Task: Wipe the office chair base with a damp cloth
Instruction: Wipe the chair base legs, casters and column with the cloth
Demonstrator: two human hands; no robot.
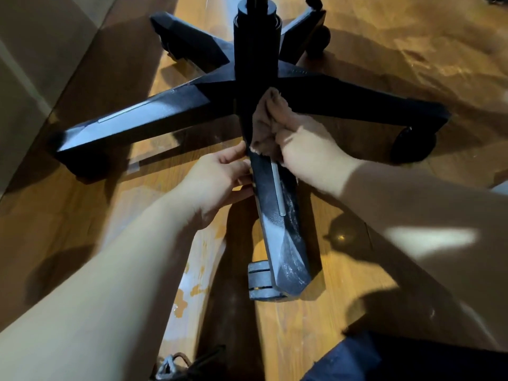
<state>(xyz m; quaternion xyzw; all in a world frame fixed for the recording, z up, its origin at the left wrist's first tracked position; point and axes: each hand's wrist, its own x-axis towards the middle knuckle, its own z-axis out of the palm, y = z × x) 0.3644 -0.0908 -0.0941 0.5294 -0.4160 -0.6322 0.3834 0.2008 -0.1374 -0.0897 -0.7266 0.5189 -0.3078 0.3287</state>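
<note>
A black five-armed office chair base [154, 114] stands on the wooden floor, its centre column [257, 50] rising out of the top of the view. The near arm [277, 215] points toward me, dusty, with a grey caster [259, 281] under its tip. My right hand [310, 152] grips a brownish cloth [268, 119] and presses it on the near arm close to the hub. My left hand [217, 180] holds the left side of that same arm, fingers curled against its edge.
Wooden floor [412, 64] with worn pale patches [192, 284] lies all around. Casters sit at the right arm [413, 144] and the far arm [319, 41]. A wall or panel [33, 64] runs along the left. Dark fabric [384, 358] shows at the bottom right.
</note>
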